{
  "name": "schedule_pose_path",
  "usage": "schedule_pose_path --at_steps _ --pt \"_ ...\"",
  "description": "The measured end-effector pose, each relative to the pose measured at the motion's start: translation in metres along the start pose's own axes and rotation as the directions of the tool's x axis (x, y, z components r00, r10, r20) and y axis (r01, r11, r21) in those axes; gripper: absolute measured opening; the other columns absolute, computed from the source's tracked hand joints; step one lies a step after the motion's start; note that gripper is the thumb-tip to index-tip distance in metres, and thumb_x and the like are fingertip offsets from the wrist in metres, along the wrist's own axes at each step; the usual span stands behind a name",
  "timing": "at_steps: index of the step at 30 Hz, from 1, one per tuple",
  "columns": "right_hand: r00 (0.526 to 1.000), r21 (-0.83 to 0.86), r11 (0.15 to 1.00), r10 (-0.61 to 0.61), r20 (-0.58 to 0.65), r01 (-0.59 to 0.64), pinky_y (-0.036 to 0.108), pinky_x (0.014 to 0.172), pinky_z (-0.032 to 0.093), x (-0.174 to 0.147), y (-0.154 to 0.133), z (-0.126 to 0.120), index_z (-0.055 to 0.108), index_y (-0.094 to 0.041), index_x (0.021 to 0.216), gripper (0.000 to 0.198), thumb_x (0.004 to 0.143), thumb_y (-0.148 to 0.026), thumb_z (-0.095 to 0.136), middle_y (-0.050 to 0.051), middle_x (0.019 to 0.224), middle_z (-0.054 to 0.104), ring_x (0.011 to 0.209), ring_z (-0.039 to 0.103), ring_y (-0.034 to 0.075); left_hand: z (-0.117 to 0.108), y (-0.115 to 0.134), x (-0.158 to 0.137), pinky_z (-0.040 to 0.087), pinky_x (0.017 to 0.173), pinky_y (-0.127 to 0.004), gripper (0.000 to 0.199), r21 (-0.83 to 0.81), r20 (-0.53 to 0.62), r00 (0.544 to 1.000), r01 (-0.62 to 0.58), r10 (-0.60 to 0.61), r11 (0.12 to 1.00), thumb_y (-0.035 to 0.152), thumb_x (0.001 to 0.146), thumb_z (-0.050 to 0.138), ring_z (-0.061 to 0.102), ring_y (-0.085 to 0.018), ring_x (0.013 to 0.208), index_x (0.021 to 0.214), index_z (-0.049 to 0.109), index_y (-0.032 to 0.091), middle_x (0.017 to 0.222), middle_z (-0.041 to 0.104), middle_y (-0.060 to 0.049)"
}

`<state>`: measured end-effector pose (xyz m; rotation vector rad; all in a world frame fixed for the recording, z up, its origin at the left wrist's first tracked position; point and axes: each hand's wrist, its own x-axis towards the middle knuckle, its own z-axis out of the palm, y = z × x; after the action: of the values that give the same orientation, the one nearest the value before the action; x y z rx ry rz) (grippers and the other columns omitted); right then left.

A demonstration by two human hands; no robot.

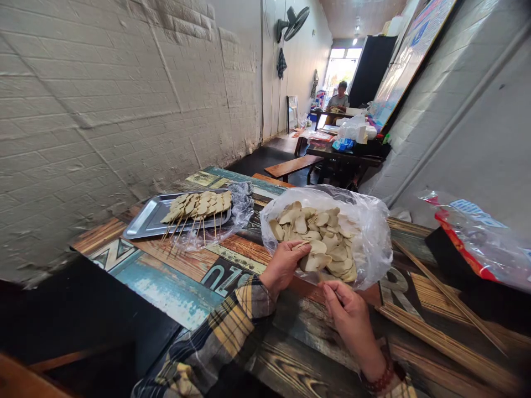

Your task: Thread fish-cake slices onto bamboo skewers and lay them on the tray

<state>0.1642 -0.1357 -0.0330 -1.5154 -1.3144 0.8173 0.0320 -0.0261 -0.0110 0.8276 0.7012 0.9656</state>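
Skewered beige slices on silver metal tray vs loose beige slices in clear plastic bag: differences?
The skewered beige slices are threaded on thin sticks; the loose beige slices show none. The skewered slices overlap in rows on the silver metal tray; the loose slices heap unevenly in the clear plastic bag. Shared: pale colour, flat shape.

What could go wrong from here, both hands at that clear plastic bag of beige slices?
The left hand holds flat beige slices close to the thin wooden skewer in the right hand; a slip might prick a finger.

Bare wooden sticks jut past the near rim of the rectangular silver metal tray; the yellow-and-black plaid sleeve might snag them.
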Motion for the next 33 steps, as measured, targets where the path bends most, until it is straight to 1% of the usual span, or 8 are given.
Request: schedule_pose_path --at_steps 8,13,17,20,24,28,30,33 --pt "1.000 0.040 0.999 -0.004 -0.018 0.004 0.023 0.043 0.032 0.002 -0.001 0.002 0.065 -0.018 0.077 0.039 0.086 -0.054 0.052 -0.006 0.046 0.044 0.041 0.041 0.012 0.004 -0.003 -0.002 0.038 0.054 -0.021 0.039 0.024 0.006 1.000 0.019 -0.020 1.000 0.043 0.058 0.083 0.052 -0.010 0.057 0.076 0.071 0.011 0.065 0.062 -0.001" --pt "0.999 0.020 1.000 -0.018 -0.042 0.018 0.023 0.042 0.032 0.003 -0.002 0.002 0.064 -0.017 0.074 0.041 0.085 -0.055 0.052 -0.006 0.045 0.044 0.041 0.041 0.012 0.008 -0.003 -0.005 0.038 0.054 -0.020 0.038 0.046 0.032 0.999 0.019 -0.021 0.999 0.043 0.058 0.083 0.052 -0.010 0.058 0.075 0.070 0.011 0.065 0.061 -0.002" --pt "0.999 0.016 1.000 -0.024 -0.046 0.025 0.023 0.043 0.033 0.005 -0.002 0.001 0.063 -0.018 0.073 0.041 0.086 -0.054 0.051 -0.006 0.045 0.045 0.040 0.042 0.012 0.011 -0.004 -0.007 0.033 0.050 -0.019 0.036 0.059 0.039 0.999 0.016 -0.018 0.998 0.042 0.058 0.082 0.048 -0.007 0.054 0.069 0.069 0.010 0.063 0.060 0.000" --pt "0.998 0.018 1.000 -0.019 -0.058 0.020 0.023 0.043 0.033 0.006 0.001 0.000 0.063 -0.018 0.072 0.040 0.086 -0.054 0.052 -0.006 0.045 0.046 0.041 0.043 0.012 0.014 -0.006 -0.008 0.033 0.050 -0.019 0.036 0.054 0.044 0.999 0.023 -0.026 0.998 0.042 0.058 0.082 0.047 -0.007 0.053 0.067 0.068 0.011 0.062 0.060 0.000" --pt "0.998 0.005 1.000 -0.018 -0.061 0.018 0.023 0.045 0.033 0.006 0.003 -0.002 0.062 -0.019 0.069 0.038 0.086 -0.052 0.053 -0.006 0.045 0.045 0.043 0.042 0.012 0.014 -0.007 -0.009 0.035 0.051 -0.019 0.036 0.026 0.058 0.998 0.037 -0.038 0.999 0.042 0.059 0.082 0.050 -0.007 0.055 0.073 0.070 0.011 0.066 0.063 -0.001" --pt "0.998 0.070 0.998 0.001 -0.071 0.004 0.024 0.046 0.032 0.007 0.002 -0.012 0.064 -0.018 0.075 0.039 0.086 -0.053 0.053 -0.006 0.045 0.044 0.043 0.041 0.012 0.010 -0.001 -0.007 0.045 0.060 -0.022 0.042 -0.003 0.114 0.992 0.047 -0.047 0.999 0.042 0.064 0.081 0.060 -0.011 0.064 0.092 0.070 0.013 0.079 0.068 -0.004" --pt "0.994 0.121 0.993 0.020 -0.112 -0.006 0.024 0.045 0.031 0.009 0.001 -0.019 0.066 -0.017 0.083 0.038 0.086 -0.053 0.054 -0.007 0.046 0.043 0.043 0.039 0.012 0.005 0.004 -0.005 0.048 0.064 -0.025 0.044 -0.005 0.087 0.996 0.014 -0.014 1.000 0.044 0.066 0.079 0.064 -0.013 0.067 0.097 0.069 0.013 0.083 0.069 -0.005" --pt "0.981 0.160 0.987 0.052 -0.189 -0.021 0.023 0.044 0.030 0.011 -0.002 -0.030 0.067 -0.017 0.089 0.037 0.085 -0.052 0.056 -0.008 0.048 0.043 0.044 0.038 0.011 -0.005 0.012 0.001 0.049 0.065 -0.026 0.041 0.014 -0.016 0.997 -0.081 0.081 0.997 0.046 0.070 0.075 0.064 -0.014 0.066 0.094 0.067 0.013 0.081 0.069 -0.006"
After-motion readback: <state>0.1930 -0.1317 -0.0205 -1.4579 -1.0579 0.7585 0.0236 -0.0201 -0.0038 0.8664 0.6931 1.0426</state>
